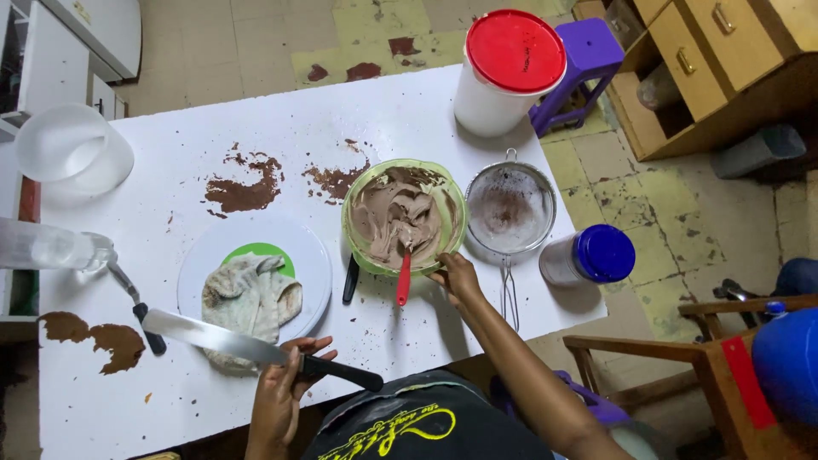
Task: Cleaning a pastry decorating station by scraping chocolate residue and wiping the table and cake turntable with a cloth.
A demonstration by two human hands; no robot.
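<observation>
My left hand (285, 388) grips the black handle of a large knife (223, 341), its steel blade pointing left above the table's front edge. My right hand (458, 277) rests on the near rim of a green bowl (354, 243) filled with brown batter. A red-handled spatula (403, 277) stands in the batter, its handle sticking out toward me beside my right hand. A white plate (315, 255) with a crumpled cloth (249, 298) lies left of the bowl, just beyond the knife blade.
A metal sieve (509, 209) lies right of the bowl, then a blue-lidded jar (592, 254). A red-lidded white bucket (507, 72) stands at the far edge. A clear jug (72, 158) and a glass bottle (51, 247) sit left. Brown smears (243, 192) mark the white table (170, 145). A wooden chair (682, 358) stands at right.
</observation>
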